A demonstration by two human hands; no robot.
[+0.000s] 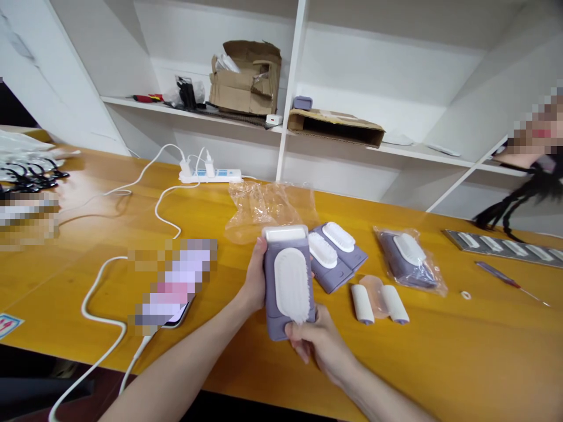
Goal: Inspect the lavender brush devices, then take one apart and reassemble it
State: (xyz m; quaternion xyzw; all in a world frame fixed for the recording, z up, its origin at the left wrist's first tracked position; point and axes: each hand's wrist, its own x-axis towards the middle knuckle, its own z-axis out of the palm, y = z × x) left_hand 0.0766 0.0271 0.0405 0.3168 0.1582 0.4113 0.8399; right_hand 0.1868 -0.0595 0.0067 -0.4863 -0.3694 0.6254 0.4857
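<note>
Between my hands is a purple handheld brush [290,281], held upright above the table, with an oval pad of white bristles facing me and a white roller across its top. My left hand [255,275] is closed around its left side near the top. Lower down, my right hand [323,340] grips the bottom right corner, thumb on the front; some fingers are hidden behind it. Just behind lie two similar purple brushes [338,249], bristles up, side by side. To the right, two white rollers [363,303] flank a translucent pinkish piece [376,296].
Another brush in a clear bag [409,258] lies farther right, near a small white ring [465,295], a screwdriver [501,275] and a metal strip [505,245]. A phone [180,287] with a white cable lies left. Behind are crumpled plastic [268,205], a power strip [220,176] and shelves.
</note>
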